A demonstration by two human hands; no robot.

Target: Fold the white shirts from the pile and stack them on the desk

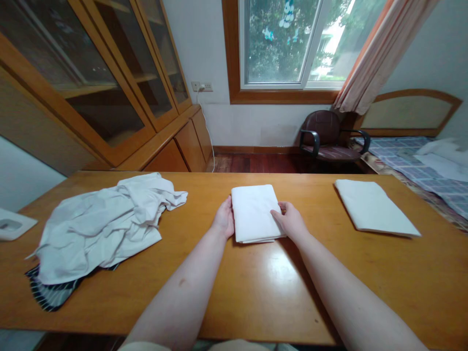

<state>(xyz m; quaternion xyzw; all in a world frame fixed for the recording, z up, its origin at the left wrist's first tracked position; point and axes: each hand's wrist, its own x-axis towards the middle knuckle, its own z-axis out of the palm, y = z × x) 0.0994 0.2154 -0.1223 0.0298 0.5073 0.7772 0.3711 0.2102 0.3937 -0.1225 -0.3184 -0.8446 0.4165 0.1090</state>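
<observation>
A small folded white cloth [254,212] lies flat in the middle of the wooden table [234,292]. My left hand [224,219] rests against its left edge, fingers curled along the side of the fold. My right hand [290,220] sits on its right edge, thumb and fingers pinching the cloth's near right part. Both forearms reach in from the bottom of the view.
A crumpled pile of white garments [106,224] lies at the left over a striped dark cloth [51,292]. Another folded white cloth [373,207] lies at the right. A white object [12,224] sits at the far left edge. Beyond stand a chair [329,139], cabinets and a bed.
</observation>
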